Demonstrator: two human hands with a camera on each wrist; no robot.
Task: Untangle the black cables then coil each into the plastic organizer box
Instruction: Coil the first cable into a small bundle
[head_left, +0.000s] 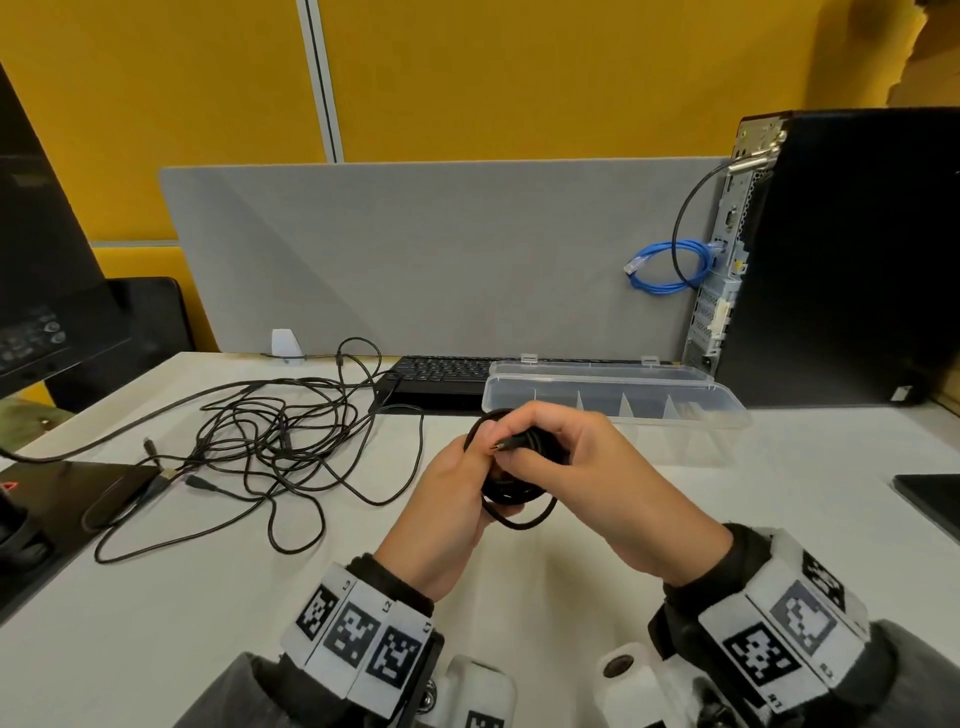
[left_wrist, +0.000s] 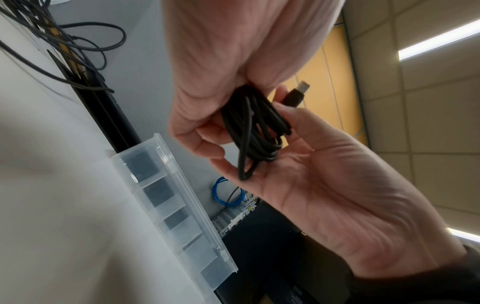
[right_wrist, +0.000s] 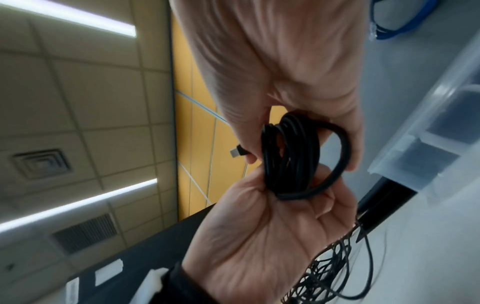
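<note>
Across the white counter (head_left: 519, 597) the black cable tangle (head_left: 270, 447) waits; your left hand (head_left: 447, 499) and right hand (head_left: 582, 467) each grip one coiled USB cable (head_left: 511, 493), organizer box (head_left: 613, 410) unfilled.

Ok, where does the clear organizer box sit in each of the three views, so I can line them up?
Head: organizer box at centre right, lid open, behind both hands.
Left wrist: organizer box running diagonally at lower left.
Right wrist: organizer box at the right edge, partly cut off.
Shared landmark: blue cable beside the box.
</note>
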